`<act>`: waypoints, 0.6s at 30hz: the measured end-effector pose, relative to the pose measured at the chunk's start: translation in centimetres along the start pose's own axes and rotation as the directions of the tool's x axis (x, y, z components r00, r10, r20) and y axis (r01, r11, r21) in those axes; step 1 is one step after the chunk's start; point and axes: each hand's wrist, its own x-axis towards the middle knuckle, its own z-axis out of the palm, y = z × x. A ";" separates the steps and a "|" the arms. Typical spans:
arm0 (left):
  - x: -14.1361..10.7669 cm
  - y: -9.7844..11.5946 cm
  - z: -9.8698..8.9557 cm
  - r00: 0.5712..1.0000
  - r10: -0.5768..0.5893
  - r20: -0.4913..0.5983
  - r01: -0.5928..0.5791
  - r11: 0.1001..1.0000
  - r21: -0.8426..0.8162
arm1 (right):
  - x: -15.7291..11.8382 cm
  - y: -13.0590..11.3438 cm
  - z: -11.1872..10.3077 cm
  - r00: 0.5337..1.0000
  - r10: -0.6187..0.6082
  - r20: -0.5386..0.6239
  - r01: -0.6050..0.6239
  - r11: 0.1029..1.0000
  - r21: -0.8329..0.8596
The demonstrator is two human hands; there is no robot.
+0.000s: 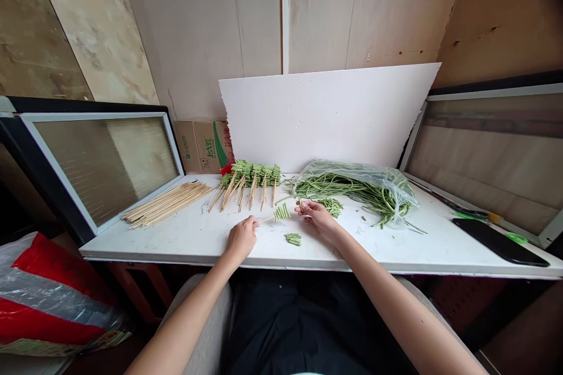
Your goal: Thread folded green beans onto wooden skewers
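Observation:
My left hand (241,239) is closed on the bare end of a bamboo skewer (265,220), which points right. Several short green bean pieces (282,211) are threaded crosswise along its far part. Just right of the skewer's tip, my right hand (315,214) pinches one cut bean piece (299,203) between thumb and fingertips. A small bundle of cut pieces (293,239) lies on the white table below the skewer. Partly behind my right hand is a larger heap of cut beans (331,206).
Loose bamboo skewers (169,204) lie at the left. Filled bean skewers (253,174) are stacked at the back, near a cardboard box (202,145). Long beans (347,184) spill from a clear plastic bag (396,179). A black phone (499,240) rests at the right edge.

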 end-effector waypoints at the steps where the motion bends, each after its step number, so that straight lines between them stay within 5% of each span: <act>1: 0.0 0.0 0.0 1.000 -0.004 0.003 0.004 1.000 0.006 | 0.0 0.0 0.0 1.000 -0.002 0.002 0.002 1.000 -0.002; 18: 0.2 -0.4 0.3 0.999 -0.022 0.037 0.020 0.997 0.071 | -0.5 -0.8 -0.2 0.999 -0.028 0.023 0.030 0.996 -0.087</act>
